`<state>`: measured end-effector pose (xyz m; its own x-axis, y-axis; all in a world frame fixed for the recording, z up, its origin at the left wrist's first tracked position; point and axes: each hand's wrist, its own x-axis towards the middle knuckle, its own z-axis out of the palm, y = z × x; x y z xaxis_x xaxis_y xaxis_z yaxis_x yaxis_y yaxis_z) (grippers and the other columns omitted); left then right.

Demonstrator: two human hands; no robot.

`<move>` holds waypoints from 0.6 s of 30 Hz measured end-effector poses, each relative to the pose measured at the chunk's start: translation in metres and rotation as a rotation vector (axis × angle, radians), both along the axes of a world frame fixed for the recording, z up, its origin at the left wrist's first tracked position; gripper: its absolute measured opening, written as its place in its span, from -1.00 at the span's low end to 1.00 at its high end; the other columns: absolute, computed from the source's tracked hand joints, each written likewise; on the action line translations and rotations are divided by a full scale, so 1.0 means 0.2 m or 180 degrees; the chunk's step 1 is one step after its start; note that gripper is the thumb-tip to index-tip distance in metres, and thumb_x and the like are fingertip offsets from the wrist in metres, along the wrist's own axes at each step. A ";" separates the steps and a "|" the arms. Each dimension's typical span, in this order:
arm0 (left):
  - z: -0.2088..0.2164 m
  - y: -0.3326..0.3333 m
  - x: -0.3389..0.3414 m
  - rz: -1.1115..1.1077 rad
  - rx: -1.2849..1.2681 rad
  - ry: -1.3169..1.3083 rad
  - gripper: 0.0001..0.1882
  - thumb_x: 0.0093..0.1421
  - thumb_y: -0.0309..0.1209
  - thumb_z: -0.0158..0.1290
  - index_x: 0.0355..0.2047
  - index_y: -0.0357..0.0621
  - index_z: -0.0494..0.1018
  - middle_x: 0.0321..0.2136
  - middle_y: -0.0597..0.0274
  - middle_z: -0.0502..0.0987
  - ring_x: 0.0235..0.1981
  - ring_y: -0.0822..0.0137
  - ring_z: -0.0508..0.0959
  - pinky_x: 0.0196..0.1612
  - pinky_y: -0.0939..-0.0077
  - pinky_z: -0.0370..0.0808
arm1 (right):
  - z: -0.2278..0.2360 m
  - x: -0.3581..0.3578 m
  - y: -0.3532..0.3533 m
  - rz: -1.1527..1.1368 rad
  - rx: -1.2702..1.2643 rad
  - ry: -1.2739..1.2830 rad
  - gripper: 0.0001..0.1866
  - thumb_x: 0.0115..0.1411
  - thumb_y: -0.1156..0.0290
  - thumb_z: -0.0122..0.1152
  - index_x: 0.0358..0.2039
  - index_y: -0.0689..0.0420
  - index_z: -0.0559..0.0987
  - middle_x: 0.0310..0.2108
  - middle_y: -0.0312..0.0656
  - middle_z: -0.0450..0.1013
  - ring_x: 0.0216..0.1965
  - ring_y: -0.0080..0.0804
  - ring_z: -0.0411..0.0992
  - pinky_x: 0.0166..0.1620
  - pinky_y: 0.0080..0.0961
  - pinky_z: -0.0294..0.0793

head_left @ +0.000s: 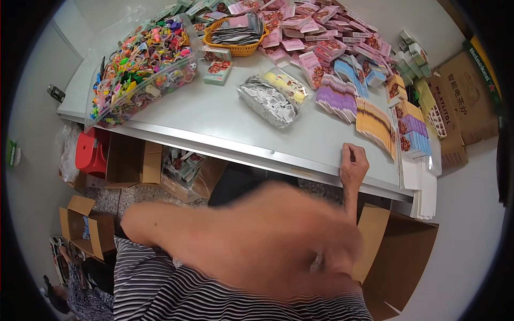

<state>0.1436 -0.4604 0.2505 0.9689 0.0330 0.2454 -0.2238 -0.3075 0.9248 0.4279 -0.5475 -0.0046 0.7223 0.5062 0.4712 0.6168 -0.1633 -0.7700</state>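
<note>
My left arm reaches across in front of my striped shirt, and my left hand (pixel 326 241) is raised close to the camera, smeared by motion. Its fingers cannot be made out, nor whether they hold anything. My right hand (pixel 354 163) rests on the front edge of the white table (pixel 214 115), fingers loosely curled, with nothing seen in them. Nearest to it stands a row of orange packets (pixel 375 128), beside a row of purple packets (pixel 337 99). A clear bag of small black-and-white packets (pixel 269 100) lies left of these rows.
A clear bin of small colourful toys (pixel 142 69) stands at the left. Behind are a yellow basket (pixel 236 49) of flat packets and heaped pink boxes (pixel 321 27). Open cartons (pixel 404 257) flank me below the table, near a red stool (pixel 91 153). Another person (pixel 88 294) is at lower left.
</note>
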 end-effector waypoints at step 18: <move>-0.94 1.11 0.89 0.4390 0.2865 0.2068 -0.45 0.13 0.12 0.18 -0.20 -0.16 0.56 -0.20 -0.06 0.65 -0.12 -0.08 0.62 -0.05 0.07 0.50 | 0.12 0.74 -0.34 -0.0164 0.0030 -0.0189 -0.92 0.19 0.48 0.29 -0.35 0.22 0.66 -0.42 -0.12 0.54 -0.49 -0.31 0.52 -0.40 -0.46 0.50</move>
